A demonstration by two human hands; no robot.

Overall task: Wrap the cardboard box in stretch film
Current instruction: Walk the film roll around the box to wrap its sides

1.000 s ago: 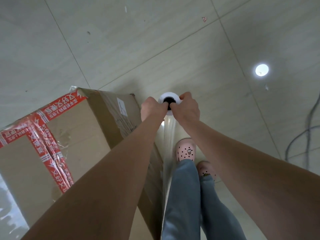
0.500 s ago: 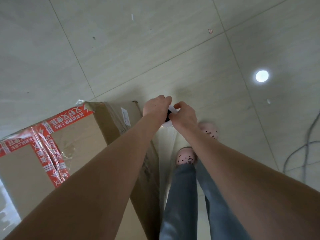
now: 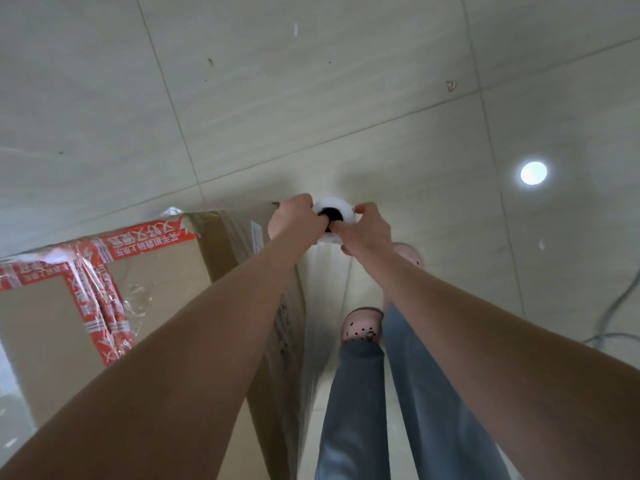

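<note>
both hands have carried the stretch film roll (image 3: 333,220) past the cardboard box (image 3: 166,306) corner; left hand (image 3: 294,220) and right hand (image 3: 369,230) grip it; red tape (image 3: 104,306) crosses the box top; cable (image 3: 620,313) on the floor (image 3: 311,98).

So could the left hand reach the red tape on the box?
Probably yes: the tape lies on the box top beside that arm, nothing between. But the left hand grips the roll and must let go first.

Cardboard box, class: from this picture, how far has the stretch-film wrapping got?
Done: crinkled film laps onto the top of the cardboard box by the red tape. In hand: left hand and right hand grip the film roll at the box's corner, film stretched along its side. Left: most of the top is bare; other sides are hidden.
</note>
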